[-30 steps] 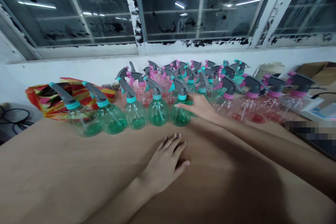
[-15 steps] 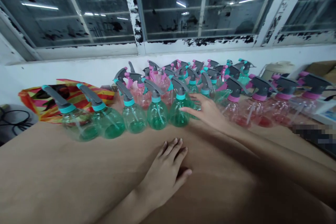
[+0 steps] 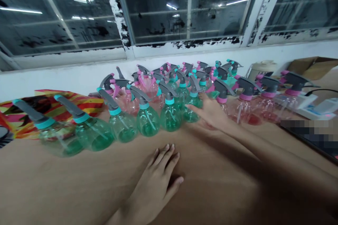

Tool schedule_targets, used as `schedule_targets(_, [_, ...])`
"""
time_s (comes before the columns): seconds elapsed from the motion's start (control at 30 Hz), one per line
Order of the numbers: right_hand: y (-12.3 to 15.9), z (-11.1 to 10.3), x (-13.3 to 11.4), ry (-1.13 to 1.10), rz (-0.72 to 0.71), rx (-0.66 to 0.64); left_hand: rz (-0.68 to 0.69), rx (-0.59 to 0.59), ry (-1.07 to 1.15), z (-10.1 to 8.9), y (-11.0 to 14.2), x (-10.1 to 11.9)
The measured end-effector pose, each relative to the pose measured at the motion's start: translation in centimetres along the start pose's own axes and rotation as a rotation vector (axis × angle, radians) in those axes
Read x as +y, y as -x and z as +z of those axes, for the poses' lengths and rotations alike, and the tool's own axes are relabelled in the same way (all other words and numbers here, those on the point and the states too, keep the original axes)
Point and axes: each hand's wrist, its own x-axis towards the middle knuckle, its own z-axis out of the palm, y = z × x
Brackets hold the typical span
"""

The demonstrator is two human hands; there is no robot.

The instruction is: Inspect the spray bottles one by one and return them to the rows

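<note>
My left hand [image 3: 155,179] lies on the brown tabletop with its fingers stretched out and holds nothing. My right hand [image 3: 211,110] is at the right side of a green spray bottle [image 3: 191,114] with a turquoise collar and grey trigger head. Its thumb crosses the front of the bottle; the other fingers are partly hidden behind it. Left of it stands another green spray bottle [image 3: 171,119] in a row of several alike, each with some green liquid. To the right of my hand are clear spray bottles [image 3: 252,112] with pink collars and reddish liquid.
Behind the front row, more pink and turquoise spray bottles [image 3: 144,84] crowd toward the wall. A striped red and yellow bag [image 3: 87,102] lies at left. At right are a dark pixelated object [image 3: 311,135], a white power strip [image 3: 308,109], a tub [image 3: 264,68] and a cardboard box [image 3: 311,66].
The view has swung right, so the scene sits further left. My right hand has moved right relative to the bottles, with its thumb now across the bottle. My left hand stays on the table.
</note>
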Motion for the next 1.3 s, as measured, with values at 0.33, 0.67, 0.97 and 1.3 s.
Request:
schedule_targets(0.33, [-1.5, 0.3, -1.1, 0.115, 0.04, -0.018, 0.006, -0.007, -0.02, -0.2, -0.1, 0.0])
schedule_targets(0.67, [0.2, -1.8, -1.5, 0.163, -0.036, -0.099, 0.013, -0.006, -0.01, -0.1, -0.1, -0.2])
schedule_targets(0.97, [2.2, -3.4, -1.7, 0.197, -0.058, -0.158, -0.066, 0.043, 0.062, 0.3, -0.5, -0.5])
schedule_targets(1.3, [6.3, -6.0, -1.6, 0.246, -0.095, -0.15, 0.195, 0.121, -0.387, -1.4, -6.3, -0.9])
